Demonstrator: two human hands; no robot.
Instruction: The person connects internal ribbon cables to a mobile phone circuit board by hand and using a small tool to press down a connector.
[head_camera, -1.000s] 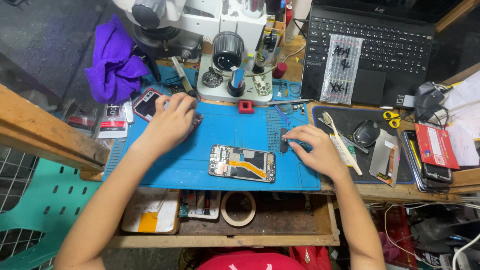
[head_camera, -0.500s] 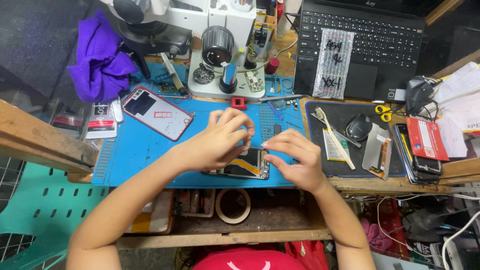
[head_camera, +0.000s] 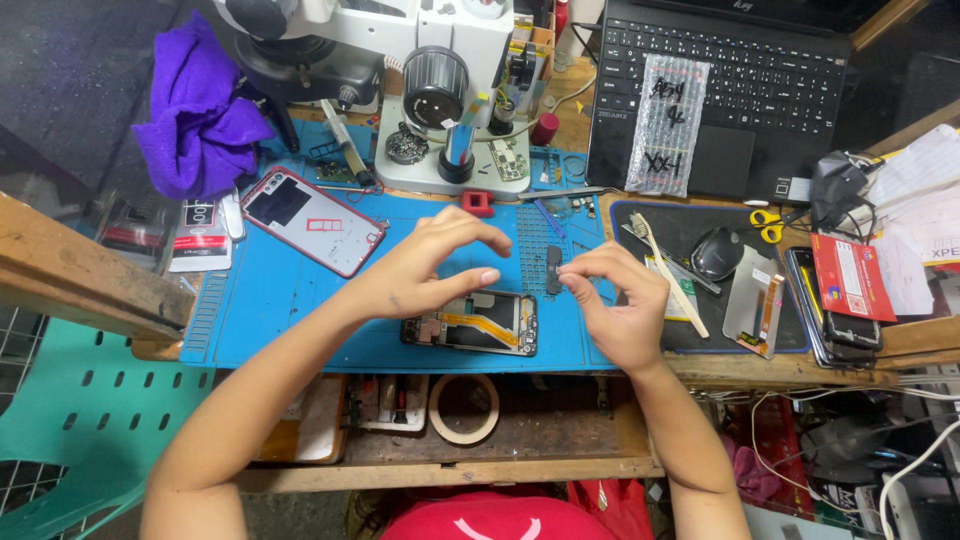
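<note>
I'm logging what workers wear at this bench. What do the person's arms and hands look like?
Both forearms are bare, with no sleeves showing. The left hand and right hand wear no gloves, and no rings, watch or wristband are visible.

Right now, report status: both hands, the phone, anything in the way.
Left hand arched over the opened phone, holding nothing visible. Right hand pinching a small dark part beside it. Phone flat on blue mat. Nothing between hands.
</note>
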